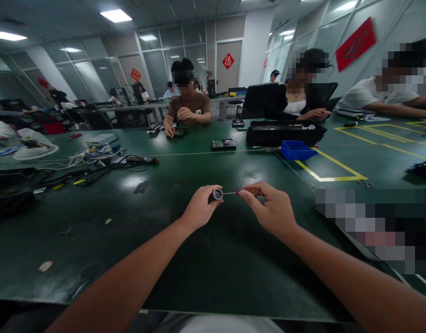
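Observation:
Between the thumb and fingers of my left hand is a small round part with a silvery, ringed face turned toward me. My right hand grips the reddish handle of a thin screwdriver. The metal shaft points left, and its tip meets the right side of the round part or lies very close to it; the exact contact is too small to tell. Both hands are above the green table.
Cables and a white helmet-like object lie at the left. Farther back are a circuit board, a black tray and a blue bin. A person works across the table; others sit at the right.

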A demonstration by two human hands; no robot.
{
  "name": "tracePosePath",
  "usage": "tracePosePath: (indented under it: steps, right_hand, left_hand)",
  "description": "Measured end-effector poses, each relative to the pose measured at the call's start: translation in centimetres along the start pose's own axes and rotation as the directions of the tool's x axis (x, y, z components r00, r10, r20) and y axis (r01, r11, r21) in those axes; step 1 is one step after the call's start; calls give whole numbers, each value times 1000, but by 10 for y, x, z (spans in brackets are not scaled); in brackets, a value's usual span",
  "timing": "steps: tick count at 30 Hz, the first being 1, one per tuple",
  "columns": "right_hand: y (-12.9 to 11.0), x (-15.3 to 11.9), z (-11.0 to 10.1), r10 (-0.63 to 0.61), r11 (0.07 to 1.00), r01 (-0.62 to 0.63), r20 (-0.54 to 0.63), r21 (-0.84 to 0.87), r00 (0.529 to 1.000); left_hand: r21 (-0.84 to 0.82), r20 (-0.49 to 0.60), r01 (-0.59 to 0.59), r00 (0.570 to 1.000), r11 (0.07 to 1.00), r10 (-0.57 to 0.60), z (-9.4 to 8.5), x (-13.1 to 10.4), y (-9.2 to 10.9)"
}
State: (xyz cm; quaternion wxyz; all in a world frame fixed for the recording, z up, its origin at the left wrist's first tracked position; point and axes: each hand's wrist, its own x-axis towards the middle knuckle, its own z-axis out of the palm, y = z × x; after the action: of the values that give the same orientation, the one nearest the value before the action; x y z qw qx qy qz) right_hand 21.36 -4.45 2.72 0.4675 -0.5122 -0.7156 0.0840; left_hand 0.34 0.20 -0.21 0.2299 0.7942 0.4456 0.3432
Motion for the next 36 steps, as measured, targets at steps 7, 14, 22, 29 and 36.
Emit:
tracePosePath:
  steps: [7, 14, 22, 29, 36]
  right_hand:
    - [-5, 0, -2, -71, 997, 69, 126, 24, 989]
    - [-3, 3, 0, 65, 998, -65, 126, -8, 990]
    - [-4, 2, 0, 71, 997, -72, 184, -1, 980]
    - [-5, 1, 2, 95, 993, -105, 153, 56, 984]
    - [-4, 2, 2, 129, 990, -136, 190, 24, 973]
  left_hand:
    - [24, 21, -29, 999, 999, 29, -4, 0, 0]
    - [48, 66, -69, 996, 996, 66, 0, 0, -2]
    - [65, 49, -55, 997, 996, 51, -1, 1, -4]
    - [73, 61, -33, 998, 997, 29, -2, 0, -1]
    - [69, 75, -40, 997, 997, 35, -2, -1, -2]
